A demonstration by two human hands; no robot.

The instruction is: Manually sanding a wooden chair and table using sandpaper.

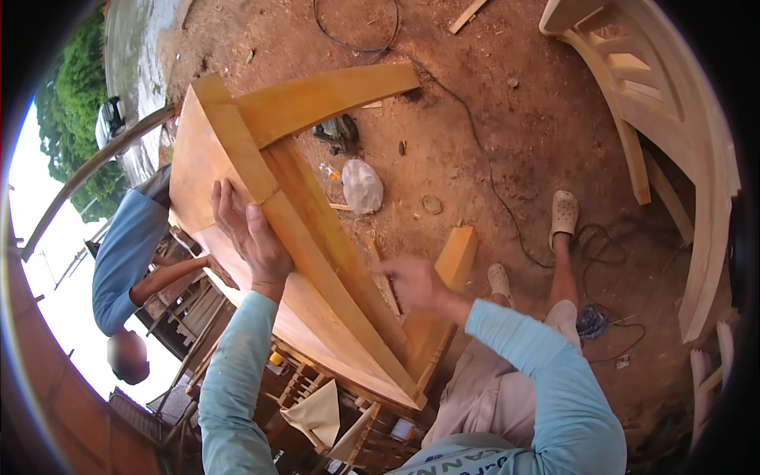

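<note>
My left hand (252, 240) lies flat on the top of a wooden table (202, 154), its thumb along the edge. Varnish or stain gives the table's apron (320, 237) an orange-yellow tone; the top is paler. Motion blurs my right hand (418, 288), its fingers bent, beside the apron and near a table leg (457, 252). Whether it holds anything small is not clear. A second leg (332, 98), broad and tapering, reaches towards the dirt floor at the far end.
Another person (127, 261) in a blue shirt has a hand on the table's opposite side. Pale wooden furniture (671, 119) stands at right. A black cable (475, 130), a plastic bag (362, 186) and a dark power tool (337, 132) lie on the ground. Chair frames (356, 424) stand below.
</note>
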